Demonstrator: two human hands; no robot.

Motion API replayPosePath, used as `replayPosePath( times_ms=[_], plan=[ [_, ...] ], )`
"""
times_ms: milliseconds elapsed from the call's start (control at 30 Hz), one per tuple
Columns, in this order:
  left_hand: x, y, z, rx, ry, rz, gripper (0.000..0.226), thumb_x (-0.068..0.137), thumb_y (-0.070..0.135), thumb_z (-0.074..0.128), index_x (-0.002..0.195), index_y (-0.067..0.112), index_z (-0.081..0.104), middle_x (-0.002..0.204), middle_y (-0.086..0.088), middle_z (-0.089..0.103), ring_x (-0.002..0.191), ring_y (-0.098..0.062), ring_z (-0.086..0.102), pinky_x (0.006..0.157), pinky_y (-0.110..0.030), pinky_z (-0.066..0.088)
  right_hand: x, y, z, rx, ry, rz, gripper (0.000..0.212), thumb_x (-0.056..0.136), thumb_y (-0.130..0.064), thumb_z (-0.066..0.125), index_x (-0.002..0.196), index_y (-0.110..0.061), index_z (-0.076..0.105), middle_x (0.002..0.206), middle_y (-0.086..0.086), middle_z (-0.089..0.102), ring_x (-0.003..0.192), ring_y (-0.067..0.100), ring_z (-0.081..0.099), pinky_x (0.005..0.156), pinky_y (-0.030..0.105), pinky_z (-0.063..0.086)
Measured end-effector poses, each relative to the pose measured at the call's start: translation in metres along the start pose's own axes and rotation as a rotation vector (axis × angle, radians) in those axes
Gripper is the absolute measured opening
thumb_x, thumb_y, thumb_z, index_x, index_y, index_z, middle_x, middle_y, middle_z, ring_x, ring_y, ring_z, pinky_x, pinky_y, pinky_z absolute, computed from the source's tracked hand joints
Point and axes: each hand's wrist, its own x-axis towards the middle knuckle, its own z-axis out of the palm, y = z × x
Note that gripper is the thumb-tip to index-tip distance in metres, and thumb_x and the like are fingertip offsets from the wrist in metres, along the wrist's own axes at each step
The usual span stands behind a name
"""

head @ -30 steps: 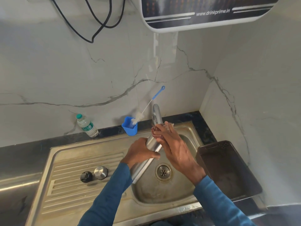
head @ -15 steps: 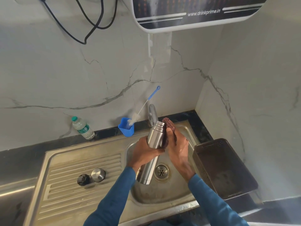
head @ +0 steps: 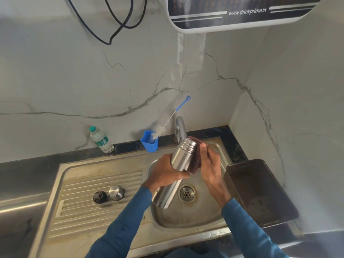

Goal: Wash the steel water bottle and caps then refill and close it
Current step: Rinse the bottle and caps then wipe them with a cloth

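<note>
My left hand (head: 165, 174) grips the middle of the steel water bottle (head: 181, 157), which is tilted over the sink basin (head: 188, 218) with its open neck toward the tap (head: 181, 130). My right hand (head: 211, 165) presses a dark maroon scrubber (head: 196, 161) against the bottle's upper right side, fingers curled round it. A black inner cap (head: 99, 197) and a steel outer cap (head: 116, 192) lie side by side on the ribbed drainboard (head: 89, 216) to the left.
A blue cup (head: 149, 144) with a bottle brush (head: 173, 118) stands behind the sink. A small plastic water bottle (head: 101, 140) is on the black counter by the wall. A dark bin (head: 258, 192) sits right of the basin. A water purifier (head: 242, 13) hangs above.
The bottle has been raised more upright, away from the tap spout. My right hand moved from over the neck to the bottle's right side, with the scrubber now showing.
</note>
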Motion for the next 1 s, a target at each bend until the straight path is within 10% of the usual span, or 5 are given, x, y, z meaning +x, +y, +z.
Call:
replayPosePath(
  times_ms=[233,400,600,767,1000],
  plan=[
    [-0.009,-0.003,-0.006,0.089,-0.097,0.027,0.052,0.048,0.058,0.083,0.094,0.041,0.064,0.088,0.014,0.073,0.084,-0.011,0.073,0.087,-0.044,0.063,0.0,-0.004,-0.008,0.182,-0.084,0.207,0.034,0.114,-0.025,0.043,0.104,-0.012,0.073,0.086,-0.004,0.079,0.08,0.007,0.075,0.068,0.019,0.059],
    [-0.019,-0.003,-0.019,0.19,-0.219,0.074,0.059,0.049,0.054,0.087,0.103,0.045,0.063,0.097,0.015,0.071,0.093,-0.011,0.07,0.091,-0.042,0.06,0.018,-0.001,-0.02,0.043,-0.205,0.371,0.038,0.104,-0.053,0.058,0.114,-0.019,0.071,0.11,0.015,0.076,0.101,0.039,0.074,0.079,0.051,0.065],
    [-0.022,-0.005,-0.027,0.288,-0.272,0.07,0.077,0.056,0.046,0.091,0.128,0.03,0.066,0.113,0.01,0.071,0.105,-0.016,0.068,0.1,-0.038,0.057,0.021,-0.031,-0.02,-0.395,-0.635,-0.129,0.033,0.11,-0.04,0.052,0.11,-0.019,0.077,0.103,-0.005,0.08,0.098,0.012,0.076,0.088,0.031,0.06],
    [-0.019,-0.016,-0.034,0.222,-0.242,0.021,0.072,0.07,0.032,0.092,0.135,0.027,0.06,0.12,0.009,0.059,0.106,-0.011,0.058,0.087,-0.026,0.045,-0.001,-0.044,-0.005,-0.557,-0.625,-0.472,0.021,0.11,-0.022,0.057,0.111,-0.017,0.077,0.108,-0.013,0.079,0.099,-0.001,0.073,0.084,0.016,0.054],
    [-0.026,-0.036,-0.024,0.156,-0.201,0.038,0.052,0.063,0.03,0.095,0.107,0.018,0.071,0.101,0.0,0.073,0.091,-0.018,0.071,0.078,-0.031,0.06,0.009,-0.011,-0.007,-0.495,-0.464,-0.205,0.025,0.111,-0.025,0.054,0.115,-0.009,0.073,0.087,-0.003,0.076,0.069,0.003,0.072,0.058,0.017,0.053]
  ],
)
